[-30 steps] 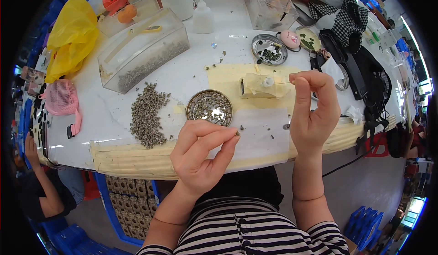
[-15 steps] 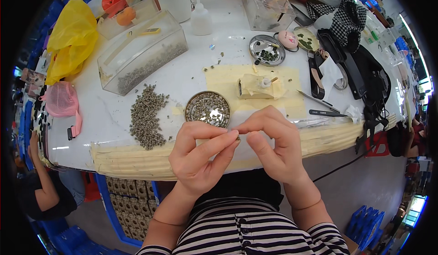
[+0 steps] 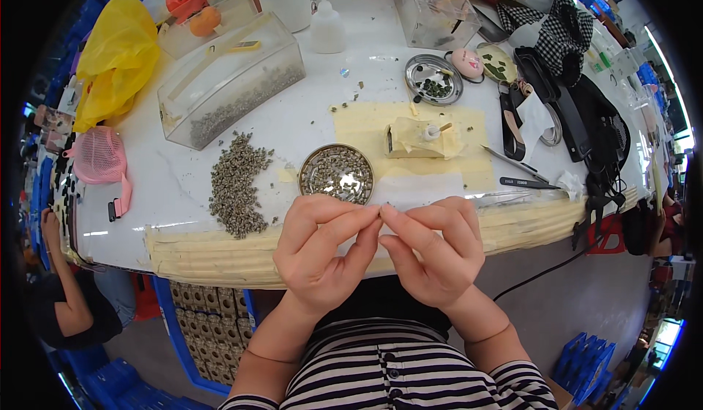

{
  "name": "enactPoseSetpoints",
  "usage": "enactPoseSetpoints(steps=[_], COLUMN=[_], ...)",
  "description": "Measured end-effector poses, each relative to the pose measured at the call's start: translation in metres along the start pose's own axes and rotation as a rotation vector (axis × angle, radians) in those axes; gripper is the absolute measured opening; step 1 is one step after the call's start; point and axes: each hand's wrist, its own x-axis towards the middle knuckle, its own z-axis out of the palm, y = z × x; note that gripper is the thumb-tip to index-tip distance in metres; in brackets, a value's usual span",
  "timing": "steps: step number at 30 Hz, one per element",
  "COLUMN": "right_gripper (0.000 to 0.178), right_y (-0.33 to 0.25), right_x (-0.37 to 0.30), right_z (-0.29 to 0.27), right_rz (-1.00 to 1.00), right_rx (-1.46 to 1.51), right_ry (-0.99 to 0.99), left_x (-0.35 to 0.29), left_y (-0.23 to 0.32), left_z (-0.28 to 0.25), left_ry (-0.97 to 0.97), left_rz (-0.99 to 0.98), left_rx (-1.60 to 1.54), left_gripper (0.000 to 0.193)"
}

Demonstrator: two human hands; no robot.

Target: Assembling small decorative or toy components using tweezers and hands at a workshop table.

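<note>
We see the left hand (image 3: 322, 252) and the right hand (image 3: 432, 249) meet, fingers (image 3: 364, 219) pinched together at the tips. We cannot tell what tiny thing they hold. Just past the fingers, a round tin (image 3: 336, 173) sits on the counter (image 3: 307, 117).

2 hands (image 3: 329, 252) (image 3: 432, 252), 2 round metal dishes (image 3: 337, 174) (image 3: 433, 79), 1 loose pile of small parts (image 3: 236, 183), 1 clear bin (image 3: 227, 80).
</note>
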Motion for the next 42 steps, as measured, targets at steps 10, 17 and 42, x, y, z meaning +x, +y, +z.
enactPoseSetpoints(steps=[10, 17, 42], right_gripper=[0.02, 0.031, 0.035], right_y=[0.004, -0.005, -0.002], right_x=[0.001, 0.002, -0.005], right_z=[0.001, -0.002, 0.007], right_rz=[0.579, 0.014, 0.144], right_rx=[0.73, 0.077, 0.13], right_ry=[-0.092, -0.005, 0.059], left_x=[0.001, 0.001, -0.002], left_y=[-0.001, -0.001, -0.001], left_z=[0.0, -0.001, 0.001], left_ry=[-0.025, -0.015, 0.005], left_rz=[0.059, 0.014, -0.014], left_rx=[-0.039, -0.032, -0.04], left_gripper=[0.03, 0.03, 0.028])
